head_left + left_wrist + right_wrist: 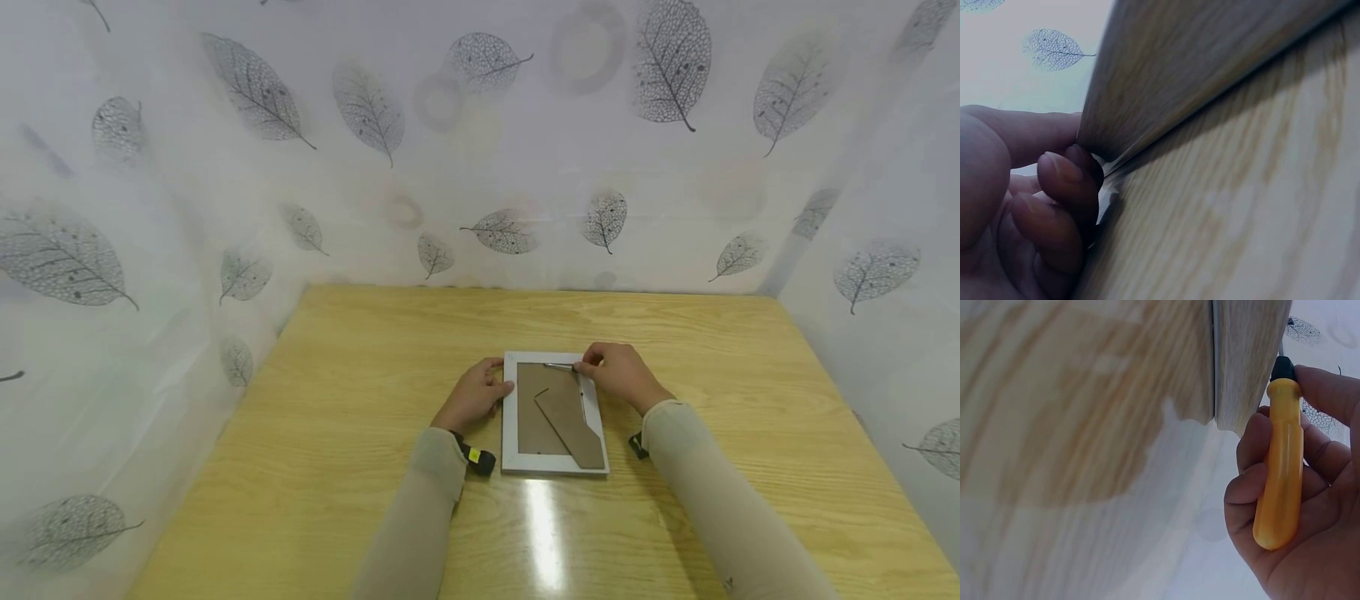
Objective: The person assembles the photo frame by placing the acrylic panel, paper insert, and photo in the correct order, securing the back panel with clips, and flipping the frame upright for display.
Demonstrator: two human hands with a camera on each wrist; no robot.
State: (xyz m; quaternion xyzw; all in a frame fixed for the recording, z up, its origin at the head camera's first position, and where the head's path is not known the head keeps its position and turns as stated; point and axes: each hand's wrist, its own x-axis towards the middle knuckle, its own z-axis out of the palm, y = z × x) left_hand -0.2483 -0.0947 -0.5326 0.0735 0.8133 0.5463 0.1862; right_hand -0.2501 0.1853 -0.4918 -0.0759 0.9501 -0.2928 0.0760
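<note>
A white picture frame (510, 433) lies face down on the table, its brown backing board (534, 429) and slanted easel stand (576, 425) showing. My left hand (472, 395) grips its left edge, thumb on the upper face and fingers against the side (1129, 81). At the top right corner, my right hand (624, 375) holds a screwdriver with an orange-yellow handle (1284, 469) and a black collar. The thin metal shaft (558, 366) lies along the top inner edge of the frame, pointing left. In the head view the handle is hidden by the hand.
The wood-grain table (360, 375) stretches around the frame on all sides. White sheeting (480, 150) printed with grey leaves stands behind it and at both sides. A dark band with a yellow mark (474, 455) sits on the left wrist.
</note>
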